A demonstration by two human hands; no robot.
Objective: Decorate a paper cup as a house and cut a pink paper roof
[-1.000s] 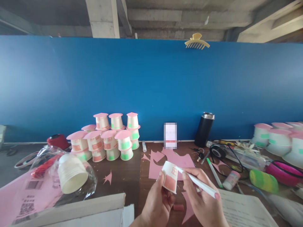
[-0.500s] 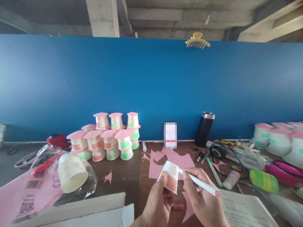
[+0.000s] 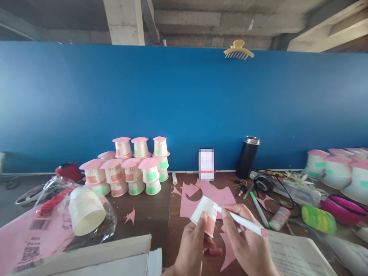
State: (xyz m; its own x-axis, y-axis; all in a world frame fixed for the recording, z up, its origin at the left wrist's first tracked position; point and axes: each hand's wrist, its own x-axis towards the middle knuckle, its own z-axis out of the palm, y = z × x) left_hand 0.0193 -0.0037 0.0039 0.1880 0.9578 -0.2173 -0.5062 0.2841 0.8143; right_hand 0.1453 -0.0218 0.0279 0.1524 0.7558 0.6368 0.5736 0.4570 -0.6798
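My left hand (image 3: 192, 243) grips a small white paper cup (image 3: 204, 214) turned on its side, with a pink door patch and a pink window drawn on it. My right hand (image 3: 247, 239) pinches a white pen with a pink cap (image 3: 240, 222); its tip touches the cup near the window. Both hands hover low over the brown table (image 3: 149, 214), above pink paper scraps (image 3: 208, 197).
A pile of finished pink-roofed cup houses (image 3: 130, 166) stands at the back left, more (image 3: 336, 168) at the far right. A bagged stack of plain cups (image 3: 84, 211) lies left. A black flask (image 3: 246, 156), tape roll (image 3: 263, 184), green pen (image 3: 258, 205) and glue bottle (image 3: 277, 218) sit right. A cardboard box (image 3: 94, 257) is near me.
My left hand has turned the cup a little, so the pink door patch now faces more downward. The pen tip stays at the window.
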